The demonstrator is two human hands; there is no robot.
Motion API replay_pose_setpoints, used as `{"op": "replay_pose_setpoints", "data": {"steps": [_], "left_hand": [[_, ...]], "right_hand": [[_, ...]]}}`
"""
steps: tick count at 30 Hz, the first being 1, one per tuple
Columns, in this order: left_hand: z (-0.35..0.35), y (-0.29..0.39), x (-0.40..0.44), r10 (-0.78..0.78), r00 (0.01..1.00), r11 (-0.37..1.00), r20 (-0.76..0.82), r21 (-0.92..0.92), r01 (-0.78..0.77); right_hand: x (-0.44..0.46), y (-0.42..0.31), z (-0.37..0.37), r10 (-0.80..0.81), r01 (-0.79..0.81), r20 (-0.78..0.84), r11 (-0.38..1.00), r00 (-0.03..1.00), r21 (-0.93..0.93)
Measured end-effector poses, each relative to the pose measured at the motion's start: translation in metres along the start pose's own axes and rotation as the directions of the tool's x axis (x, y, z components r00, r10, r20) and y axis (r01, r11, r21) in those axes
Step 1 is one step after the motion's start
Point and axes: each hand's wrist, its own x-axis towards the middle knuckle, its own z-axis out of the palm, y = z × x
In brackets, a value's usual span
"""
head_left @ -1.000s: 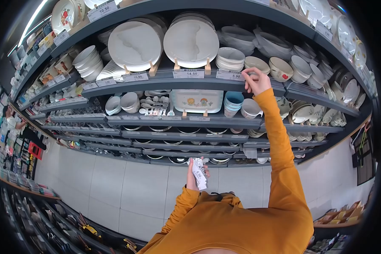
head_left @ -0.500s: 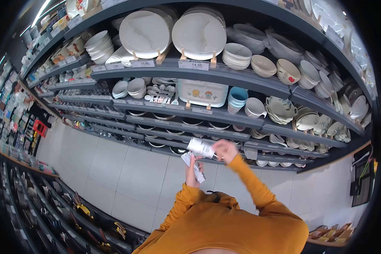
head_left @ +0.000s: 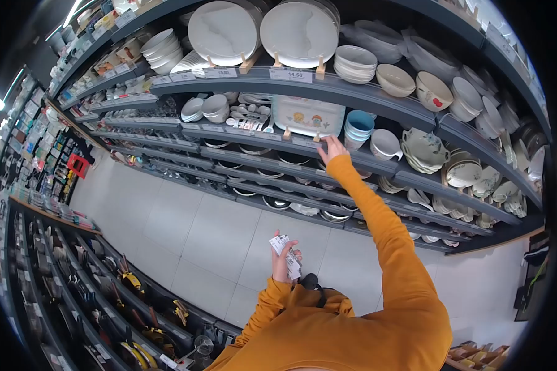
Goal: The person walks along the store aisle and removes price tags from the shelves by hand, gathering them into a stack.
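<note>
Along the upper shelf (head_left: 229, 85), left to right: a left bowl stack (head_left: 161, 51), upright plates (head_left: 298, 34) in stands, a right bowl stack (head_left: 354, 64). On its front edge, below the plates, a price label (head_left: 291, 75). On the lower shelf (head_left: 229, 132), left to right: spoons (head_left: 249, 117), an upright tray (head_left: 307, 116), nested cups (head_left: 358, 127), a mug (head_left: 386, 144).

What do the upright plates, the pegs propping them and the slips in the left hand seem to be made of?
Upright plates: probably glazed ceramic, smooth with a soft sheen.
Pegs: likely wood, tan and matt.
Slips in the left hand: paper or card, white, flat, printed.
</note>
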Motion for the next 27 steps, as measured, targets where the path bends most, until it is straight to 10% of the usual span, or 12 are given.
{"op": "replay_pose_setpoints", "data": {"steps": [3, 10, 14, 20, 24, 27], "left_hand": [[-0.011, 0.001, -0.010, -0.005, 1.000, 1.000, -0.002, 0.004, 0.005], [-0.017, 0.026, -0.001, 0.069, 0.994, 0.997, -0.082, 0.050, -0.065], [-0.010, 0.041, 0.022, 0.104, 0.992, 0.994, -0.066, 0.036, -0.102], [-0.024, 0.058, 0.059, 0.021, 0.995, 0.985, 0.099, 0.166, -0.037], [-0.031, 0.083, 0.080, -0.075, 0.979, 0.995, 0.192, 0.076, 0.061], [-0.052, 0.100, 0.107, -0.175, 0.956, 0.981, 0.235, 0.128, 0.148]], "right_hand": [[0.015, 0.007, 0.007, 0.018, -0.014, 0.063, 0.998, 0.998, -0.066], [-0.006, -0.018, -0.014, -0.081, 0.110, -0.088, 0.905, 0.993, 0.411], [-0.119, -0.054, 0.001, -0.210, -0.350, 0.467, 0.426, 0.859, 0.834], [-0.179, -0.105, -0.011, -0.266, -0.617, 0.759, 0.455, 0.594, 0.643], [-0.068, -0.149, -0.081, -0.173, 0.061, 0.147, 0.822, 0.974, 0.567], [0.029, -0.169, -0.116, -0.294, 0.371, -0.404, 0.920, 0.866, 0.127]]}}
